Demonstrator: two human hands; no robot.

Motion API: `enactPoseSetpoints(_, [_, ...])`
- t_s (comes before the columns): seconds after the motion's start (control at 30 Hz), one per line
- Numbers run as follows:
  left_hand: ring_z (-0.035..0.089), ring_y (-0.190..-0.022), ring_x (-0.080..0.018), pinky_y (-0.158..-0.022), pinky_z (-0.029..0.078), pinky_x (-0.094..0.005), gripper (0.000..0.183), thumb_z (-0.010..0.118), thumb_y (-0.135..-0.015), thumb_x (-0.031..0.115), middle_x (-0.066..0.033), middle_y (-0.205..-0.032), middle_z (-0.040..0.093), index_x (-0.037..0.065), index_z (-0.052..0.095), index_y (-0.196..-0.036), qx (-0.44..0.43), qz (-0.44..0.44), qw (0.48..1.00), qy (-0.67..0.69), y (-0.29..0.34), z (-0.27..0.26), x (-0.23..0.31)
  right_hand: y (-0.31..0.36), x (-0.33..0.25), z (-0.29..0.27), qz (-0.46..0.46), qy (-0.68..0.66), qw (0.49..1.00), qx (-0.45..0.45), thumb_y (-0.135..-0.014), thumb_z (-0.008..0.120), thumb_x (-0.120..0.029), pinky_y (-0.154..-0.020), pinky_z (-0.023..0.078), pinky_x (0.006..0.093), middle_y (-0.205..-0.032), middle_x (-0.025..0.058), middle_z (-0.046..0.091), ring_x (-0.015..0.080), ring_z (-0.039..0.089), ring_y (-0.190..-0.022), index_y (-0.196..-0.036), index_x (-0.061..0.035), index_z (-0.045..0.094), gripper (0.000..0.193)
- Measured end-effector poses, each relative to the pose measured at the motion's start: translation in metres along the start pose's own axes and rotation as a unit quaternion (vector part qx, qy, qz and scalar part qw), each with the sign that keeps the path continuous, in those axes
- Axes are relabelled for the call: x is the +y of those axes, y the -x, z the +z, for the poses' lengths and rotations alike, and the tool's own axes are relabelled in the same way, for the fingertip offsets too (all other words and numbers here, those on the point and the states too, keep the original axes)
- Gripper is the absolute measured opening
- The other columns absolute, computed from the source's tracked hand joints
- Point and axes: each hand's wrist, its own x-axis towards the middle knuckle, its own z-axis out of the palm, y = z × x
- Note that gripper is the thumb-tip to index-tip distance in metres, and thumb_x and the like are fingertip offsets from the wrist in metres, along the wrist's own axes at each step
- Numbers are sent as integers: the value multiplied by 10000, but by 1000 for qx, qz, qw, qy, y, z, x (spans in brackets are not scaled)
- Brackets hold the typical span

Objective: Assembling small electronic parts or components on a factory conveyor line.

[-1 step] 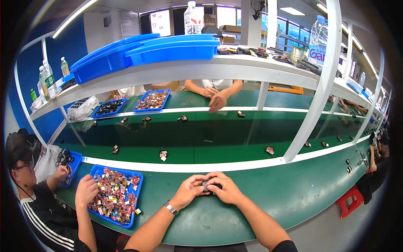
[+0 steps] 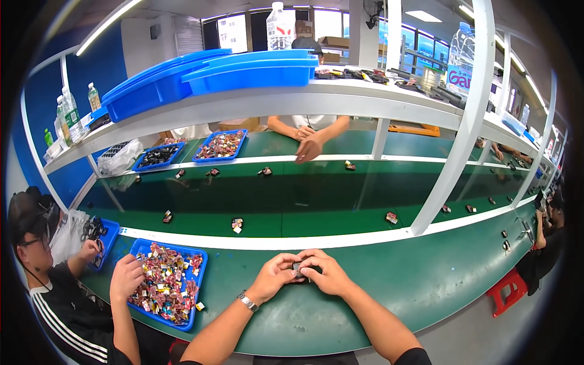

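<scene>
My left hand and my right hand meet above the green table, fingers closed round a small dark part. Most of that part is hidden by my fingers, so its exact kind does not show. A wristwatch sits on my left wrist. To the left of my hands stands a blue tray heaped with small red, white and yellow pieces. One loose piece lies on the table by the tray's right edge.
At left, a co-worker's hand reaches over the tray. Beyond a white rail, a dark green belt carries several small assemblies. A white post and a shelf with blue trays rise ahead. A red stool stands right.
Across the belt, another person's hand has shifted slightly to the left and nearer. My own hands have stayed in place round the small dark part.
</scene>
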Motion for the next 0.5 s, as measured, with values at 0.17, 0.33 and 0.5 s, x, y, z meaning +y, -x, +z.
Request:
enactPoseSetpoints(0.17, [624,-1082,-226,-944,558,-394,243,623,-917,-11,-135,-1164,594,-4,548,-1148,-12,46,999,-25,0,0,-2,-1,5,0,36,-80,996,-13,-922,618,-124,-891,500,325,-1264,88,566,201,602,-1065,-993,-25,674,134])
enactPoseSetpoints(0.33, [643,-1035,-203,-933,560,-358,194,603,-938,1,-111,-1143,601,-12,567,-1128,-7,30,998,-50,1,-1,-3,0,6,-1,42,-70,997,-17,-936,609,-138,-870,504,316,-1275,81,557,191,607,-1045,-999,-28,675,143])
enactPoseSetpoints(0.5, [653,-990,-189,-903,569,-338,150,566,-967,33,-98,-1086,625,-4,574,-1112,12,0,998,-58,2,-1,-3,1,4,-1,45,-70,996,-35,-935,615,-154,-907,483,339,-1277,79,560,206,580,-1097,-1003,-41,678,146])
